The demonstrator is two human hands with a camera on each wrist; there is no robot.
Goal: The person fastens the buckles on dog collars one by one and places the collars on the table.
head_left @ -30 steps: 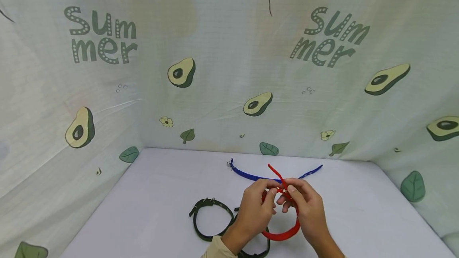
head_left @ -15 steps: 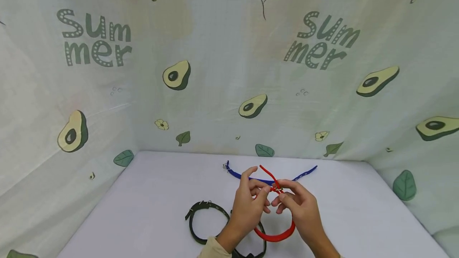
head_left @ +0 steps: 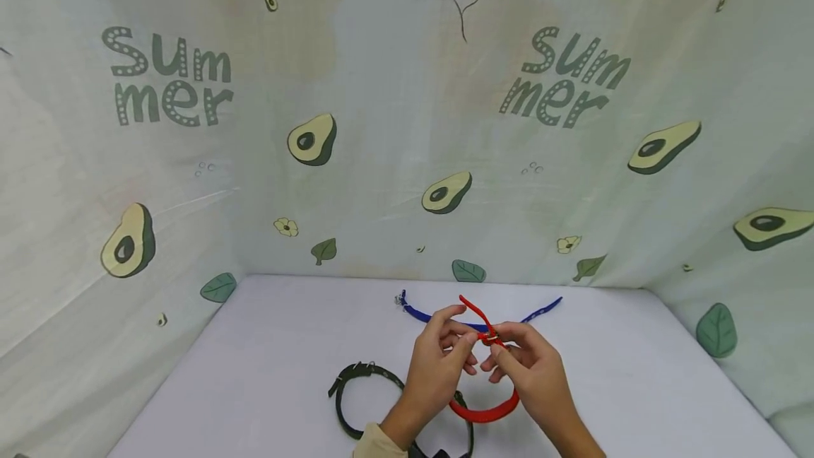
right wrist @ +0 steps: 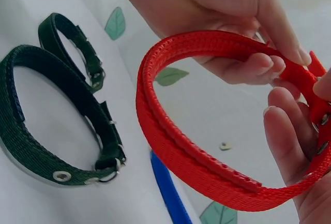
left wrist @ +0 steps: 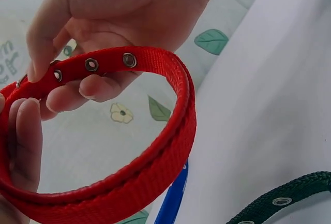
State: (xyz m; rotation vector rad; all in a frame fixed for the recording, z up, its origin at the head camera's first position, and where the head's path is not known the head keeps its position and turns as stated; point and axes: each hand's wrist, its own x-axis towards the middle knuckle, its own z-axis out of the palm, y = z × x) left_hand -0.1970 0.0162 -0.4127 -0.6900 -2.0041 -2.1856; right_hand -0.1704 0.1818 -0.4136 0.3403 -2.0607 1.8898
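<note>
Both hands meet over the white tabletop (head_left: 267,366) at about 6 o'clock in the head view, holding a red collar (head_left: 486,412) up off the surface. The left hand (head_left: 439,370) pinches the strap near its eyelets, thumb on one side and curled fingers (left wrist: 77,92) on the other. The right hand (head_left: 531,373) has its fingers (right wrist: 284,131) curled round the collar at the buckle end, thumb and forefinger clamped close to the metal buckle (head_left: 490,337). The collar hangs as a closed loop below the hands, with its free tip (head_left: 467,302) sticking up toward 11 o'clock. Behind the hands, at 12 o'clock, a blue collar (head_left: 420,313) lies open and flat on the tabletop. At 8 o'clock from the hands lie two dark green collars (head_left: 356,387), buckled into loops, just beside each other and partly hidden by the left forearm. A cloth backdrop (head_left: 381,126) printed with avocados stands behind the tabletop.
</note>
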